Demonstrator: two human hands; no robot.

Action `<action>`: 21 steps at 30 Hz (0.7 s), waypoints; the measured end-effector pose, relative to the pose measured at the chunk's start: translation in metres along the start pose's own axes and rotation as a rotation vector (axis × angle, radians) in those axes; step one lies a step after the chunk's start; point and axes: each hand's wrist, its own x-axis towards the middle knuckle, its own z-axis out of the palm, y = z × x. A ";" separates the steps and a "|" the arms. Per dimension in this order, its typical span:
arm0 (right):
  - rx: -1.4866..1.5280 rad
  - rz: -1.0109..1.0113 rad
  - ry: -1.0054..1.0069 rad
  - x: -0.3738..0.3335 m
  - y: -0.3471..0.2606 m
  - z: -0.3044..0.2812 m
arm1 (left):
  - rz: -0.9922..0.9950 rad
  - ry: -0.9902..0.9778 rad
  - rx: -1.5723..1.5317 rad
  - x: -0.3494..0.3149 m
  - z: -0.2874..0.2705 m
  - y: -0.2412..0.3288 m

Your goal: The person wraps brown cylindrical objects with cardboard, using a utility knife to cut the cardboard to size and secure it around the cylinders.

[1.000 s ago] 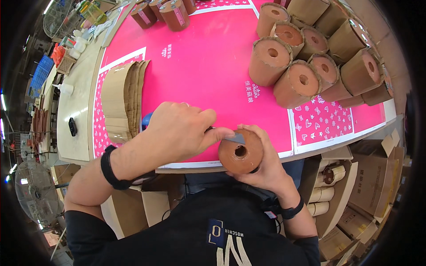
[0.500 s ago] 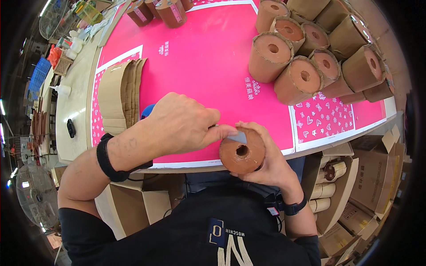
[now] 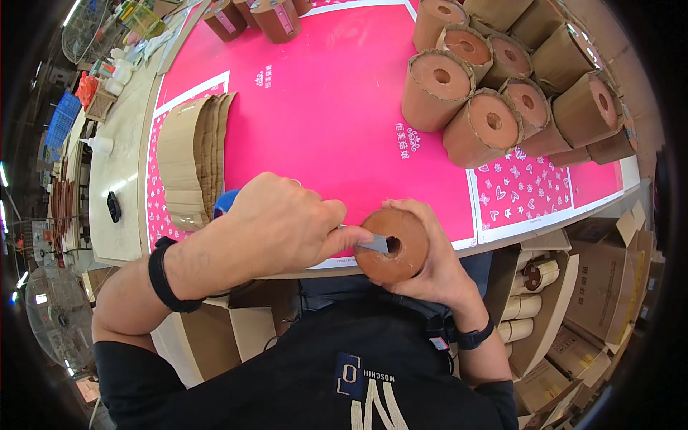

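My left hand (image 3: 283, 229) is closed around a scraper with a flat grey metal blade (image 3: 375, 244). The blade lies against the top face of a reddish-brown cylinder (image 3: 394, 271), its tip at the edge of the central hole. My right hand (image 3: 442, 266) wraps the cylinder's right side and holds it tilted toward me over the table's front edge. Behind my left hand a rounded blue piece (image 3: 226, 201) shows; whether it joins the blade is hidden by my fist.
Several paper-wrapped brown cylinders (image 3: 493, 123) with holes stand or lie at the right of the pink table covering (image 3: 322, 107). A stack of curved cardboard pieces (image 3: 188, 161) sits left. More cylinders (image 3: 278, 21) are at the back. An open carton (image 3: 555, 315) with rolls is below right.
My left hand has moved down and slightly left, bringing the blade from the cylinder's upper edge down to beside the hole. The blue piece shifted with it. My right hand keeps its hold.
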 end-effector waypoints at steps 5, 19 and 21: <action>-0.023 -0.036 0.102 -0.008 0.003 0.015 | -0.132 0.029 -0.040 -0.019 0.006 0.019; -0.308 -0.232 0.266 -0.015 0.009 0.028 | -0.376 0.190 -0.099 -0.025 0.017 0.029; -0.266 -0.222 0.241 -0.015 0.013 0.026 | -0.379 0.176 -0.095 -0.026 0.016 0.031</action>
